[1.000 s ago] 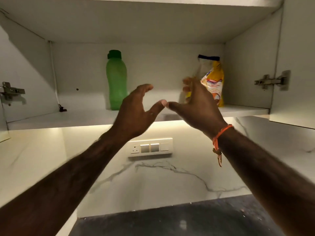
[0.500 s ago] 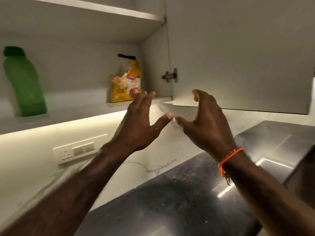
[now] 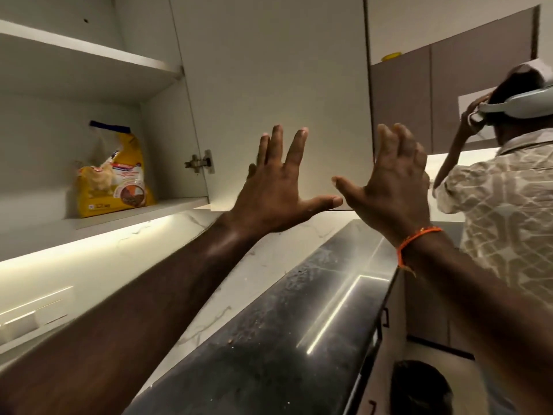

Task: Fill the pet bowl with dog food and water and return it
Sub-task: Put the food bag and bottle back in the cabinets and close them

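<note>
The left hand (image 3: 275, 199) hides the cabinet door's (image 3: 269, 85) lower edge; bag (image 3: 115, 175) print is blurred.

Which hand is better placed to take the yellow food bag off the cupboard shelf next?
Probably the left hand: it is nearer the food bag on the shelf, empty, with fingers spread. The right hand, also open, is farther off, in front of the open cupboard door.
</note>
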A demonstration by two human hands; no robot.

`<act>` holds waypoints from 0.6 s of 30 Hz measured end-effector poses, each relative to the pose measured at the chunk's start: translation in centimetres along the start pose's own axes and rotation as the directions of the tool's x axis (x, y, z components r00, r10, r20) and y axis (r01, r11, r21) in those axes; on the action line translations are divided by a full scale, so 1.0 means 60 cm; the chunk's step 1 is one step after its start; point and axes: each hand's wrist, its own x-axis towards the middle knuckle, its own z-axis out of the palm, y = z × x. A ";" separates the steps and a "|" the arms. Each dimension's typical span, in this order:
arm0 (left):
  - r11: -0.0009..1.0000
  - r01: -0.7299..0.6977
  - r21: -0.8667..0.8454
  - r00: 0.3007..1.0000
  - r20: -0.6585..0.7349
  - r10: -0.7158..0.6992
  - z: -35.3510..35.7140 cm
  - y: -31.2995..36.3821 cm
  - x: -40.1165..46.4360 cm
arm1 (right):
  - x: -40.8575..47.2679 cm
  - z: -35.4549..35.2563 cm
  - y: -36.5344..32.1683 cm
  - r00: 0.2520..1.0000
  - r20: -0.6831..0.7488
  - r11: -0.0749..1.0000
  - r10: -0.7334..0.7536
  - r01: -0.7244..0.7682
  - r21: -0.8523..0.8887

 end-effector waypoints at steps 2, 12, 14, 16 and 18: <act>0.996 -0.078 0.042 0.997 0.015 0.077 0.013 0.017 0.034 | 0.023 0.009 0.023 0.997 0.062 0.998 0.045 -0.047 0.032; 0.936 -0.288 0.201 0.957 0.103 0.272 0.076 0.056 0.131 | 0.078 0.071 0.068 0.888 0.425 0.773 0.174 -0.391 0.499; 0.937 -0.282 0.205 0.959 0.066 0.274 0.082 0.054 0.129 | 0.075 0.071 0.067 0.888 0.431 0.737 0.162 -0.399 0.545; 0.935 -0.288 0.209 0.957 0.037 0.286 0.082 0.050 0.124 | 0.067 0.070 0.060 0.894 0.416 0.725 0.165 -0.396 0.564; 0.932 -0.303 0.199 0.952 0.010 0.307 0.076 0.044 0.115 | 0.055 0.065 0.045 0.908 0.385 0.741 0.164 -0.371 0.559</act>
